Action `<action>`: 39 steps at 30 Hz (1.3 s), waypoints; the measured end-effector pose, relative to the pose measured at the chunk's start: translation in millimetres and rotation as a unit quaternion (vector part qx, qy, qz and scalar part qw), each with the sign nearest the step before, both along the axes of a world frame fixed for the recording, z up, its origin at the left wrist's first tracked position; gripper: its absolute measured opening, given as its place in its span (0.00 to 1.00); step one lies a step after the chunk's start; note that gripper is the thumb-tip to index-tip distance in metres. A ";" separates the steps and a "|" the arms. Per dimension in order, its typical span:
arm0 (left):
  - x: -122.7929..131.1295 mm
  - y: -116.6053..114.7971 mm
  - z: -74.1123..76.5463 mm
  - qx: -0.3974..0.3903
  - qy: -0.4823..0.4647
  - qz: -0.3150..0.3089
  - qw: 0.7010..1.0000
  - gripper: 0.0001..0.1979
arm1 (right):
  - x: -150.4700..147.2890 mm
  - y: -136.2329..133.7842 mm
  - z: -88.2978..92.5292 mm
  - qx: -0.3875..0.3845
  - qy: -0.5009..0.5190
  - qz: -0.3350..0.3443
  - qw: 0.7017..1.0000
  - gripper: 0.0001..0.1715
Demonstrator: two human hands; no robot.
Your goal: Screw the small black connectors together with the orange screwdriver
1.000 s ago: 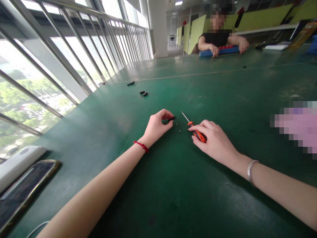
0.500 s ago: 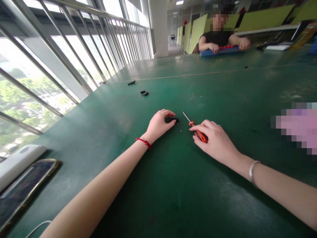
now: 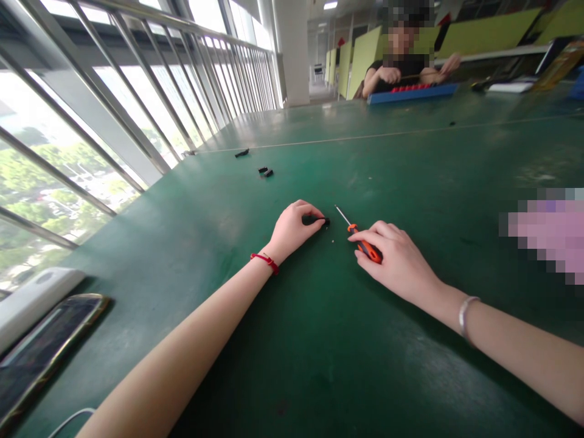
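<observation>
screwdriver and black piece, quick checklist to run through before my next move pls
1. Screwdriver in the right hand: ok, fingers are on its handle.
2. Black piece in the left hand: ok, pinched between thumb and fingers.
3. Screwdriver tip touching the black piece: not ok, the two are apart.
4. Black piece turned the right way: cannot tell, fingers hide most of it.
5. What the speck between the hands is: cannot tell, too small.
6. Phone away from both hands: ok, it lies off to the left.
</observation>
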State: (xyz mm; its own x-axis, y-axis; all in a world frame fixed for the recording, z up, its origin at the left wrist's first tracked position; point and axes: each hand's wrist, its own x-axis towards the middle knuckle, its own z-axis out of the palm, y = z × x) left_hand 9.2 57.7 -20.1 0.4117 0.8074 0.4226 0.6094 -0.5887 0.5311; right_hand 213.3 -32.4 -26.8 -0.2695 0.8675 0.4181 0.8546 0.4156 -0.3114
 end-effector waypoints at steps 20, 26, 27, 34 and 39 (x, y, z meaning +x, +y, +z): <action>1.6 -0.2 1.5 -0.010 -0.002 0.007 1.000 0.07 | -1.1 -0.5 0.9 -0.009 -0.004 -0.005 1.000 0.15; 3.0 -1.2 2.2 -0.013 0.005 0.019 1.000 0.07 | -1.1 -0.4 0.6 -0.008 -0.002 -0.006 1.000 0.15; 3.0 -1.1 2.0 -0.010 0.005 0.019 1.000 0.07 | -1.2 -0.4 0.6 -0.008 -0.002 -0.006 1.000 0.15; 3.0 -1.2 1.6 0.008 0.019 0.019 1.000 0.08 | -0.6 0.1 -0.4 -0.004 0.000 -0.004 1.000 0.15; 4.1 -3.0 2.8 0.015 0.023 0.026 0.999 0.08 | -0.2 0.7 -1.5 0.004 -0.001 -0.003 1.000 0.14</action>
State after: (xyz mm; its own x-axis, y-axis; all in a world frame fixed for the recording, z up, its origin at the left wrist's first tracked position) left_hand 13.3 54.7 -17.3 0.3884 0.8157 0.4287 0.6634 -0.5704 0.4843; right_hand 213.1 -31.7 -28.3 -0.2652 0.8656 0.4247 0.8574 0.4132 -0.3069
